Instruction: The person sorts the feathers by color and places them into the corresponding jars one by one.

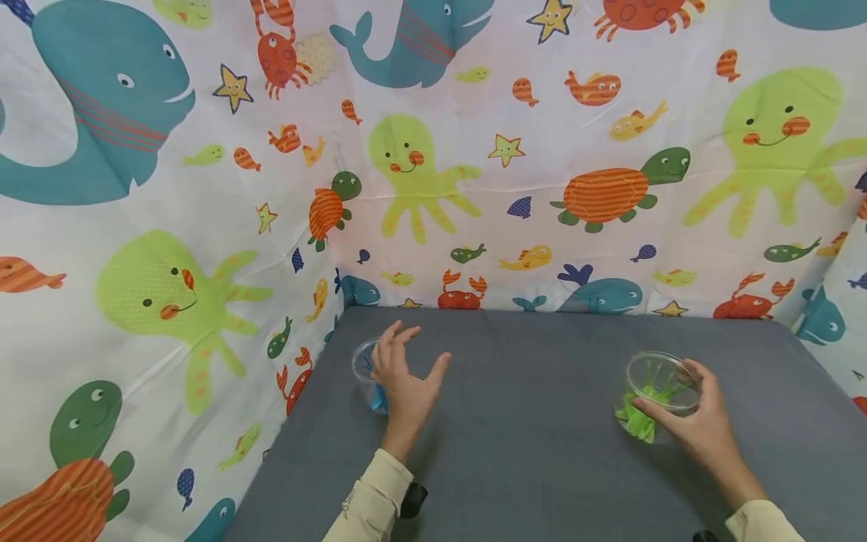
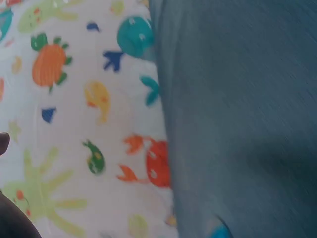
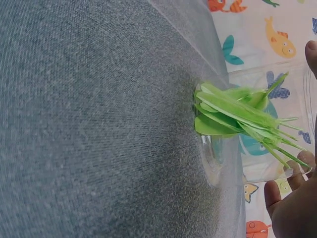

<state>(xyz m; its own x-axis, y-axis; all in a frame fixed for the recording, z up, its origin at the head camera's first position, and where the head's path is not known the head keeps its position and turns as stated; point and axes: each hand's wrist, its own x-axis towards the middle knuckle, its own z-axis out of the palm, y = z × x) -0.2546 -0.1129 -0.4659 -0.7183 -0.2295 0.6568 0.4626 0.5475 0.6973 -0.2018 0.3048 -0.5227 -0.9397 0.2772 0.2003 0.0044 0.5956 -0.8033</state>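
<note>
A clear plastic cup (image 1: 630, 376) with green feathers (image 1: 637, 423) in it stands on the right side of the grey table. My right hand (image 1: 711, 433) holds this cup near its rim, thumb in front and fingers on the far side. The right wrist view shows the feathers (image 3: 233, 111) through the clear wall. At the left, another clear cup (image 1: 360, 369) contains something blue (image 1: 379, 399), likely feathers. My left hand (image 1: 406, 384) is beside that cup, partly hiding it, thumb and fingers spread apart. Only a blue bit (image 2: 220, 232) shows in the left wrist view.
Grey cloth covers the table (image 1: 508, 421). A white curtain (image 1: 474, 165) printed with sea animals hangs along the back and left edges, and at the right edge too. Both forearms reach in from the front, in light sleeves (image 1: 375, 489).
</note>
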